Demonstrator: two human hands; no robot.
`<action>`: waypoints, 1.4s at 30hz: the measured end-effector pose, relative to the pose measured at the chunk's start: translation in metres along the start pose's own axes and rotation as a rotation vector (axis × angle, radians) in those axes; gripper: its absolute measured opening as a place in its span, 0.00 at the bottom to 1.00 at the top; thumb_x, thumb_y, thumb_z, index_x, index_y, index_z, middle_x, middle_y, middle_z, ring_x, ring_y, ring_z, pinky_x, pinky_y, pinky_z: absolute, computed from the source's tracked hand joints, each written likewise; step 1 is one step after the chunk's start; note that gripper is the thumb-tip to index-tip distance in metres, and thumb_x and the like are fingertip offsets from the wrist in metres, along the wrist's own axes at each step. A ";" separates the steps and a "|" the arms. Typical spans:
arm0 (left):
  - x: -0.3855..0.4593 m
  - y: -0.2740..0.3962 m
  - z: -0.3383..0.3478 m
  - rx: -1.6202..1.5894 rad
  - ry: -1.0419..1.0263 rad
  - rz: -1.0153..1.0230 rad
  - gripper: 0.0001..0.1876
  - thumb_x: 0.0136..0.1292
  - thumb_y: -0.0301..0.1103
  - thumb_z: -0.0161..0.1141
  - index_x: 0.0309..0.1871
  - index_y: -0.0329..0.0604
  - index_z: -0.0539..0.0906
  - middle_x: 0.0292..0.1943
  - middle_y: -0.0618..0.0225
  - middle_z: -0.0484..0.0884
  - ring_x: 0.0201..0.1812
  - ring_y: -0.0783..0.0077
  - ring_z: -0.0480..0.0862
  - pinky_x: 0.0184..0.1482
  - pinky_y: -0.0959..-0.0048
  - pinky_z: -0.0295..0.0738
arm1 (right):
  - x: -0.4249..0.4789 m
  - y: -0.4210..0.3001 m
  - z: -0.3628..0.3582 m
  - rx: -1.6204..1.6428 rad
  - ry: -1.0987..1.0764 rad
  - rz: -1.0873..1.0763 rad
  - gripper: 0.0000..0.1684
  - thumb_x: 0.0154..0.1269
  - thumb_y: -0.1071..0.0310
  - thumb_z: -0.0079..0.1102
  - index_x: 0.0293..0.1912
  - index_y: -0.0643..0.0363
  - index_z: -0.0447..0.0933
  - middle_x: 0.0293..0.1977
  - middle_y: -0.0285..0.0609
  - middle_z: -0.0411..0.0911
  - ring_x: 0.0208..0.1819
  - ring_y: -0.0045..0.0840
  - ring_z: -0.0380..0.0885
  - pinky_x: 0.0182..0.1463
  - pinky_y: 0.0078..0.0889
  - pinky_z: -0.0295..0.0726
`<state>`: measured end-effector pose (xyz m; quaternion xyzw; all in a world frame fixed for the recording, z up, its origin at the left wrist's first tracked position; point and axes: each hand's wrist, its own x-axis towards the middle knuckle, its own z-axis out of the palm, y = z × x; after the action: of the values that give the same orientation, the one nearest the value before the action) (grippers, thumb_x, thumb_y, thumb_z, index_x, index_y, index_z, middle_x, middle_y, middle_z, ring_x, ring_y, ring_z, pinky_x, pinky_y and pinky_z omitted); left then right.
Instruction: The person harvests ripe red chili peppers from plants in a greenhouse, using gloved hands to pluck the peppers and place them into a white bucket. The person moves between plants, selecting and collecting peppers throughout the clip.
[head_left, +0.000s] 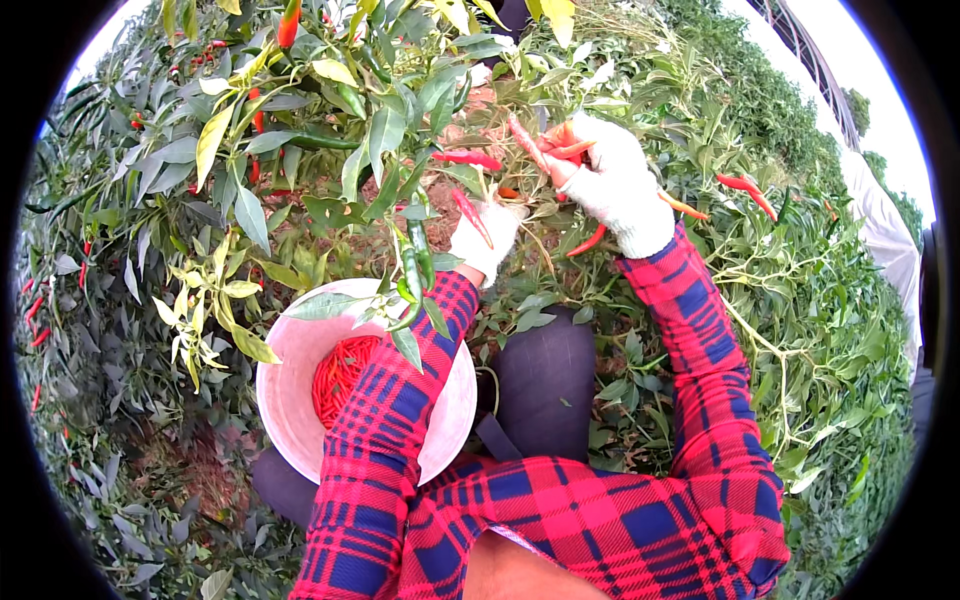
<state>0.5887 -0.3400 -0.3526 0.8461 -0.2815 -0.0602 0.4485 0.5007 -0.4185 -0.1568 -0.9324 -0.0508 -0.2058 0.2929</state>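
My right hand, in a white knit glove, is closed around several red and orange chili peppers that stick out past its fingers. Lower and to the left, my left hand wears a matching glove and reaches in among the stems. A red chili pepper crosses in front of that glove, and the left fingers are too hidden to show a grip. Another red chili pepper hangs just above. Beneath my left forearm is a pale pink bucket with a heap of red chili peppers inside.
Leafy chili plants crowd the left, bearing green and red fruit. A branch with green chili peppers overhangs the bucket's rim. More plants fill the right side, beside white sheeting. My dark-clad knee is beside the bucket.
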 end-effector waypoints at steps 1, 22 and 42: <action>-0.007 0.017 -0.011 0.101 -0.093 0.032 0.20 0.56 0.49 0.50 0.44 0.45 0.78 0.38 0.56 0.79 0.42 0.54 0.77 0.46 0.59 0.68 | -0.002 0.003 -0.001 0.085 0.027 0.079 0.12 0.53 0.62 0.59 0.30 0.62 0.74 0.20 0.42 0.70 0.22 0.25 0.70 0.27 0.27 0.70; -0.004 0.018 -0.009 0.268 -0.061 0.223 0.23 0.54 0.44 0.53 0.45 0.32 0.71 0.34 0.43 0.76 0.38 0.46 0.77 0.41 0.56 0.73 | 0.000 -0.030 -0.046 0.248 0.148 0.146 0.14 0.58 0.69 0.48 0.44 0.63 0.74 0.23 0.34 0.72 0.22 0.17 0.68 0.27 0.19 0.68; -0.010 0.016 0.006 0.445 0.118 0.293 0.09 0.50 0.35 0.54 0.31 0.40 0.79 0.27 0.59 0.77 0.30 0.60 0.79 0.27 0.64 0.72 | 0.007 -0.030 -0.012 -0.453 0.193 -0.359 0.11 0.48 0.67 0.61 0.33 0.58 0.72 0.27 0.45 0.72 0.30 0.38 0.74 0.34 0.32 0.73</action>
<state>0.5710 -0.3457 -0.3444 0.8760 -0.3809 0.1180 0.2712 0.4964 -0.4006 -0.1291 -0.9262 -0.1395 -0.3479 0.0400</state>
